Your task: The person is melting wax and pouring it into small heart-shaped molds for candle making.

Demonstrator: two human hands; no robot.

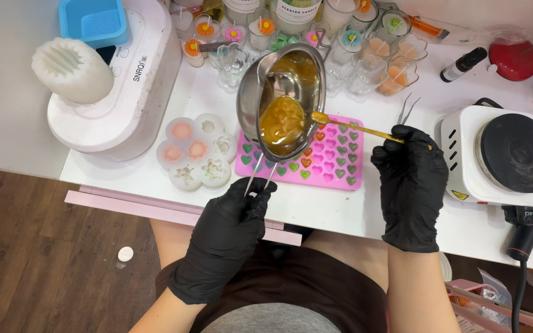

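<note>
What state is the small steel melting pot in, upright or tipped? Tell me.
Tipped. The small steel melting pot, held by its wire handle in the black-gloved left hand, leans toward the pink heart mould tray, amber liquid pooled at its lower lip.

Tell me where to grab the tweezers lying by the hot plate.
Take the tweezers at the joined end, farthest from you, coming from above. The two tips splay open toward you; the far end is one solid piece. The hot plate blocks the right side.

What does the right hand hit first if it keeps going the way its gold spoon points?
The right hand points its gold spoon up-left, its tip at the rim of the tilted steel melting pot held by the left hand. That pot comes first; the pink heart mold lies underneath. Depth is unclear.
</note>
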